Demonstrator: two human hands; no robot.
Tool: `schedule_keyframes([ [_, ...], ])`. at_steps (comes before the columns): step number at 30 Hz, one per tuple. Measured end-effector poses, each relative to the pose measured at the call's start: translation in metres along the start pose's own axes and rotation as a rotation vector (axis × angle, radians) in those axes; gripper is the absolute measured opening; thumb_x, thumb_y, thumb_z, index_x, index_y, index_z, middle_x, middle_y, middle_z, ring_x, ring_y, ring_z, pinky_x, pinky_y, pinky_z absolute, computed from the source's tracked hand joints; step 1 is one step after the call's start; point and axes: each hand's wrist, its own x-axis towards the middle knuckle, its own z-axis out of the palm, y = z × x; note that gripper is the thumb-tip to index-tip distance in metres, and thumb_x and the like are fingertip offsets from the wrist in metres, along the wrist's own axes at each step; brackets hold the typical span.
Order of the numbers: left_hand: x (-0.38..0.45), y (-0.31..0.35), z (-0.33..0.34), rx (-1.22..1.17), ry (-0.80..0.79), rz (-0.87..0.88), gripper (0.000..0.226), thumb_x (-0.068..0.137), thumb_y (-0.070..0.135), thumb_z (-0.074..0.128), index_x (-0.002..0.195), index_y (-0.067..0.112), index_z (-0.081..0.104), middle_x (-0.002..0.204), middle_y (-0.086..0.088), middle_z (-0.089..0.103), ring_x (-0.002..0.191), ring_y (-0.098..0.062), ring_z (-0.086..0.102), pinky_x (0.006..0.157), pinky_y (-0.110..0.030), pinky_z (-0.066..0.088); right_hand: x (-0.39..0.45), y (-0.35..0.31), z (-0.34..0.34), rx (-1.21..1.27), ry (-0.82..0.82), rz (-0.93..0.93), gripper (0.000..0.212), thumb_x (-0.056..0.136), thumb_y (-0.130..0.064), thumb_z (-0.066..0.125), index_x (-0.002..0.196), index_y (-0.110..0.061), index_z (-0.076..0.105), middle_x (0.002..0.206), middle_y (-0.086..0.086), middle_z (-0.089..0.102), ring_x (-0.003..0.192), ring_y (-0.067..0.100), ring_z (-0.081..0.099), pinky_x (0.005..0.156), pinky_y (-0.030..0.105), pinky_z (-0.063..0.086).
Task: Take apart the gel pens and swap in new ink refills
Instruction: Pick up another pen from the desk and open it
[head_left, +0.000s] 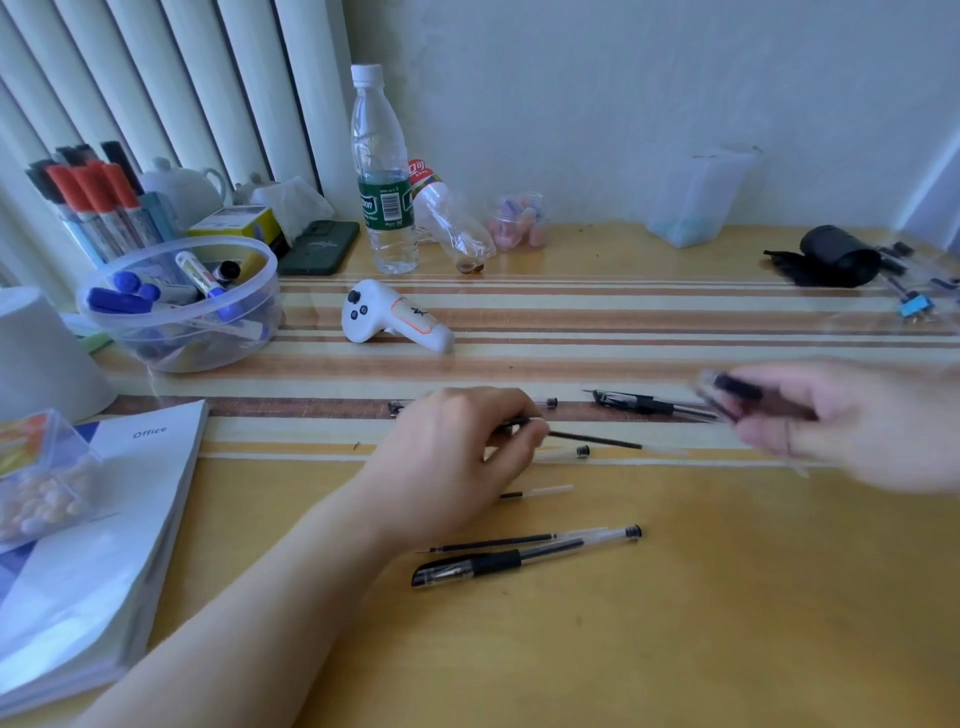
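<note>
- Far left: stack of booklets (104, 519) marked "Office" is lying at the desk edge, a clear box of small beads (41, 483) sitting on top of it.
- Behind that, a clear tub of markers (179, 306) is standing on the table (675, 623), with a white controller (392, 318) lying just to its right and a water bottle (383, 171) standing farther back.
- Left hand (457, 462) is resting on the table, fingers curled, pinching a thin dark refill (597, 440) near its left end; the refill is running out to the right, low over the striped mat.
- Near the fingers, clear pen barrels with black end plugs are lying loose: one (550, 402) just behind the hand, one (563, 453) just under the held refill.
- Nearer the camera, a capped gel pen (519, 558) is lying flat, a spare refill (493, 544) touching or nearly touching its far side.
- Right of centre, a small cluster of pen parts (649, 404) is lying on the dark stripe.
- Right hand (852, 421) is raised above the table, heavily motion-blurred; fingers are wrapping a dark pen piece (737, 392) sticking out to the left. Exact part: cannot tell.
- Far right back: black pouch (831, 257) is lying near the wall.
</note>
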Motion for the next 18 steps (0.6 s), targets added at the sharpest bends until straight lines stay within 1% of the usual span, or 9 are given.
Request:
schedule_keyframes([
  [1, 0.0, 0.002, 0.003, -0.003, -0.012, 0.002, 0.022, 0.093, 0.037, 0.048, 0.083, 0.023, 0.061, 0.065, 0.007, 0.06, 0.061, -0.014, 0.055, 0.061, -0.038, 0.05, 0.0, -0.005, 0.001, 0.06, 0.092, -0.071, 0.031, 0.076, -0.061, 0.063, 0.091, -0.035, 0.064, 0.074, -0.011, 0.058, 0.066, 0.004, 0.048, 0.067, 0.026, 0.041],
  [2, 0.0, 0.002, 0.004, -0.02, -0.011, -0.001, 0.021, 0.093, 0.037, 0.047, 0.083, 0.023, 0.06, 0.064, 0.007, 0.06, 0.06, -0.014, 0.054, 0.061, -0.038, 0.05, 0.001, -0.01, 0.005, 0.049, 0.165, -0.125, 0.021, 0.083, -0.053, 0.058, 0.09, -0.033, 0.063, 0.073, -0.015, 0.06, 0.065, 0.002, 0.048, 0.067, 0.029, 0.041],
  [4, 0.001, 0.0, 0.002, -0.073, 0.025, -0.021, 0.02, 0.093, 0.036, 0.049, 0.081, 0.024, 0.061, 0.06, 0.009, 0.057, 0.057, -0.011, 0.051, 0.06, -0.034, 0.049, 0.007, -0.022, 0.019, -0.172, 0.276, -0.185, 0.009, 0.092, -0.036, 0.05, 0.089, -0.033, 0.057, 0.076, -0.028, 0.065, 0.063, 0.003, 0.053, 0.065, 0.033, 0.044],
  [6, 0.002, -0.002, 0.0, -0.12, 0.066, -0.038, 0.02, 0.092, 0.034, 0.051, 0.079, 0.024, 0.061, 0.056, 0.011, 0.052, 0.054, -0.009, 0.047, 0.057, -0.03, 0.046, 0.009, -0.038, 0.034, -0.399, 0.274, -0.216, 0.006, 0.093, -0.032, 0.05, 0.089, -0.036, 0.052, 0.08, -0.034, 0.067, 0.062, 0.001, 0.057, 0.06, 0.032, 0.046],
  [8, 0.002, 0.0, -0.001, -0.146, 0.081, -0.049, 0.02, 0.093, 0.031, 0.054, 0.077, 0.023, 0.062, 0.055, 0.012, 0.05, 0.052, -0.008, 0.045, 0.055, -0.026, 0.042, 0.011, -0.044, 0.043, -0.458, 0.265, -0.233, 0.014, 0.091, -0.025, 0.054, 0.085, -0.038, 0.05, 0.076, -0.033, 0.068, 0.059, 0.001, 0.055, 0.053, 0.028, 0.041],
  [9, 0.002, 0.002, -0.001, -0.158, 0.083, -0.052, 0.02, 0.094, 0.028, 0.055, 0.076, 0.021, 0.062, 0.054, 0.012, 0.049, 0.052, -0.007, 0.044, 0.054, -0.022, 0.04, 0.011, -0.046, 0.046, -0.474, 0.267, -0.226, 0.016, 0.089, -0.024, 0.056, 0.083, -0.038, 0.05, 0.075, -0.032, 0.069, 0.059, 0.0, 0.056, 0.054, 0.027, 0.043],
  [12, 0.001, 0.002, -0.002, -0.186, 0.081, -0.083, 0.019, 0.093, 0.025, 0.057, 0.078, 0.019, 0.066, 0.052, 0.012, 0.049, 0.049, -0.007, 0.042, 0.051, -0.016, 0.034, 0.011, -0.048, 0.047, -0.438, 0.257, -0.168, 0.014, 0.085, -0.031, 0.065, 0.085, -0.042, 0.057, 0.072, -0.03, 0.069, 0.063, -0.001, 0.061, 0.063, 0.026, 0.05],
  [15, 0.002, -0.005, -0.006, -0.171, 0.141, -0.117, 0.018, 0.094, 0.022, 0.057, 0.082, 0.018, 0.07, 0.051, 0.012, 0.05, 0.049, -0.006, 0.043, 0.05, -0.012, 0.03, 0.008, -0.033, 0.025, -0.492, 0.219, -0.004, 0.01, 0.079, -0.04, 0.073, 0.081, -0.045, 0.064, 0.062, -0.028, 0.065, 0.061, 0.003, 0.059, 0.059, 0.028, 0.046],
  [18, 0.003, -0.01, -0.011, -0.153, 0.186, -0.14, 0.018, 0.094, 0.02, 0.058, 0.082, 0.017, 0.071, 0.05, 0.005, 0.051, 0.048, -0.008, 0.043, 0.048, -0.013, 0.03, 0.003, -0.011, 0.002, -0.545, 0.162, 0.2, 0.024, 0.07, -0.038, 0.082, 0.077, -0.052, 0.064, 0.067, -0.02, 0.069, 0.069, 0.008, 0.063, 0.07, 0.034, 0.053],
])
